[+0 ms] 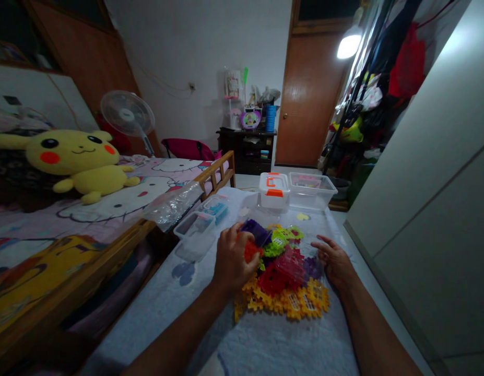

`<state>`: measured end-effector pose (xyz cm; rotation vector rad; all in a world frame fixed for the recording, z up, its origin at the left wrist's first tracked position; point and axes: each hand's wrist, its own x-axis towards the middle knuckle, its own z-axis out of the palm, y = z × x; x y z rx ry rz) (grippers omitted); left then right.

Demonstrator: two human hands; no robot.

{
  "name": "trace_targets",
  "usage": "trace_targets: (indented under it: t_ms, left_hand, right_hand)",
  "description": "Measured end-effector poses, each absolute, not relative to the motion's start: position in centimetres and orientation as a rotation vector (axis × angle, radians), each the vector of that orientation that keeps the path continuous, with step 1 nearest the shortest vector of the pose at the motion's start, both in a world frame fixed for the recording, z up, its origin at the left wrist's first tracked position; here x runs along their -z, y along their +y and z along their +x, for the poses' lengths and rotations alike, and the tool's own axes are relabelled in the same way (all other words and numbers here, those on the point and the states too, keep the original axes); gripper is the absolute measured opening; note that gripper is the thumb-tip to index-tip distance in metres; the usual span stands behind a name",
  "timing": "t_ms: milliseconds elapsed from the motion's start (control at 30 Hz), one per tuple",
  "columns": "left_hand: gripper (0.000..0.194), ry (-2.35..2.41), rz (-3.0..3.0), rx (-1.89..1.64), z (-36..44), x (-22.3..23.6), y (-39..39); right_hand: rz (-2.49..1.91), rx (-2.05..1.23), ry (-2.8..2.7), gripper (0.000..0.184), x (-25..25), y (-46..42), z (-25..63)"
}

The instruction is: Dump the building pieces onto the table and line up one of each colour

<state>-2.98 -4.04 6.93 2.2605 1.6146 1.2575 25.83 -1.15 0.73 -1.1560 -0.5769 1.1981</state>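
Note:
A heap of coloured plastic interlocking pieces, yellow, red, purple and green, lies on a pale blue blanket on the floor. My left hand is curled at the heap's left side, its fingers closed on a red-orange piece next to a purple piece. My right hand rests at the heap's right edge, fingers stretched out flat and touching the pieces.
Small clear trays sit left of the heap. A white box with an orange latch and a clear tub stand behind it. A wooden bed with a yellow plush toy runs along the left, and a grey wardrobe along the right.

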Motion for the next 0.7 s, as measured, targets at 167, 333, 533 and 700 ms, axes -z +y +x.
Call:
trace_targets:
  t_ms: [167, 333, 533, 700]
  left_hand:
    - [0.024, 1.51, 2.433, -1.211, -2.5, -5.7, -3.9]
    - [0.021, 1.541, 2.345, -1.378, -3.3, -5.7, -3.5]
    - [0.023, 1.563, 2.213, -1.528, -4.2, -6.5, -3.8]
    - [0.023, 1.502, 2.203, -1.622, -4.4, -6.7, -3.9]
  right_hand:
    - [-1.16, -1.21, -0.575, 0.059, -0.7, -1.2, 25.9]
    - [-1.15, -1.213, -0.567, 0.059, -0.4, -1.1, 26.1]
    - [-1.137, -1.205, -0.573, 0.056, -0.3, -1.1, 26.1]
    - [-1.156, -1.209, -0.566, 0.053, -0.5, -1.2, 26.0]
